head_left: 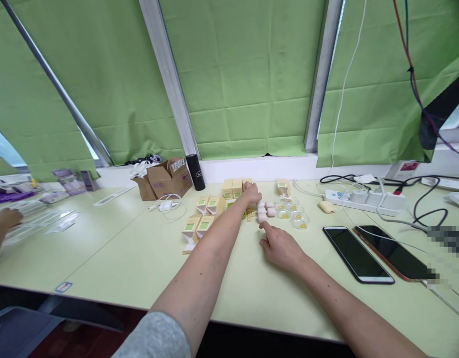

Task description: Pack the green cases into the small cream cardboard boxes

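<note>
My left hand (pixel 252 193) reaches to the back of the table. Its fingers are closed at the right-hand small tan box (pixel 246 181) of a short row, partly hiding it. My right hand (pixel 283 246) is low over the table with nothing held. Its index finger stretches toward the small pale pink pieces (pixel 262 218), and thumb and finger are apart. Clear plastic cups (pixel 300 220) with yellow spots lie right of the pieces. More small boxes with green-and-white panels (pixel 205 224), their bottom flaps loose, stand left of my left forearm. Small yellowish pieces (pixel 250 214) lie between my hands.
A brown carton (pixel 167 179) and a black bottle (pixel 195 172) stand at the back, near a white charger cable (pixel 168 205). On the right are two phones (pixel 358 253), a power strip (pixel 363 200) and cables. Another person's hand (pixel 8 218) is at the far left by plastic trays.
</note>
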`<state>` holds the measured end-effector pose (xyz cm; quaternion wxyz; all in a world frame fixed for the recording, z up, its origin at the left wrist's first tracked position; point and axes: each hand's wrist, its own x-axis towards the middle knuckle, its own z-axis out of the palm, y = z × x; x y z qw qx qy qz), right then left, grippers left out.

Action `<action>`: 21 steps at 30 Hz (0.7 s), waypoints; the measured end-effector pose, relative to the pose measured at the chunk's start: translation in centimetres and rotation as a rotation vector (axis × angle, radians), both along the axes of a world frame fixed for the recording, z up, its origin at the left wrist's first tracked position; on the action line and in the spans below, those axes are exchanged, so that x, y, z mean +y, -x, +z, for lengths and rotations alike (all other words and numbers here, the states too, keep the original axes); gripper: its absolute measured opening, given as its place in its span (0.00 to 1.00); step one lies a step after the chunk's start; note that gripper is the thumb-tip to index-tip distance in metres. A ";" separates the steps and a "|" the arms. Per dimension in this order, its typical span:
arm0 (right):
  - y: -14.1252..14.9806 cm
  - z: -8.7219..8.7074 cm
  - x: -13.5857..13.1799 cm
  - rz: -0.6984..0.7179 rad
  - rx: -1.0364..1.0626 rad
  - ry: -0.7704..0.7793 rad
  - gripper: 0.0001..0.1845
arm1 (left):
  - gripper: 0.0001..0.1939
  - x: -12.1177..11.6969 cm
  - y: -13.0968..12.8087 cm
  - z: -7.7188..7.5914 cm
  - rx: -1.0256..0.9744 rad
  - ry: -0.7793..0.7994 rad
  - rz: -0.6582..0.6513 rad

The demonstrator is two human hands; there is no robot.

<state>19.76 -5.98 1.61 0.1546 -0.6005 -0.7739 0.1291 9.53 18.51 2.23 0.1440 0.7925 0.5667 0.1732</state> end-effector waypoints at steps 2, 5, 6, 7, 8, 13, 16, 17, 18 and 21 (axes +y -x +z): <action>0.0 -0.1 0.0 0.002 0.000 -0.002 0.24 | 0.32 0.1 0.0 0.1 0.003 0.022 0.012; 0.0 -0.1 0.1 0.007 -0.001 -0.015 0.24 | 0.31 0.0 0.1 0.4 -0.003 0.047 0.028; -0.1 -0.2 0.1 0.006 -0.002 -0.018 0.24 | 0.31 -0.1 0.1 0.6 -0.009 0.050 0.033; -0.1 -0.2 0.1 0.006 -0.001 -0.021 0.24 | 0.31 -0.3 0.1 0.7 -0.019 0.049 0.036; -0.1 -0.1 0.1 0.006 0.002 -0.021 0.24 | 0.31 -0.5 0.2 0.8 -0.033 0.044 0.037; -0.1 -0.1 -0.1 0.011 0.016 -0.021 0.24 | 0.31 -1.8 0.5 1.9 -0.170 -0.045 0.036; -0.1 -0.1 -0.1 0.005 0.017 -0.023 0.23 | 0.26 -2.8 1.4 2.8 -0.291 -0.136 0.027; 0.0 -0.1 -0.1 0.006 0.015 -0.022 0.23 | 0.26 -3.2 2.0 3.2 -0.329 -0.163 0.026; 0.0 -0.2 0.0 0.005 0.011 -0.020 0.23 | 0.25 -3.7 2.6 3.5 -0.363 -0.187 0.027; 0.2 -0.3 0.1 -0.003 -0.004 -0.016 0.22 | 0.21 -5.6 5.3 4.4 -0.438 -0.245 0.035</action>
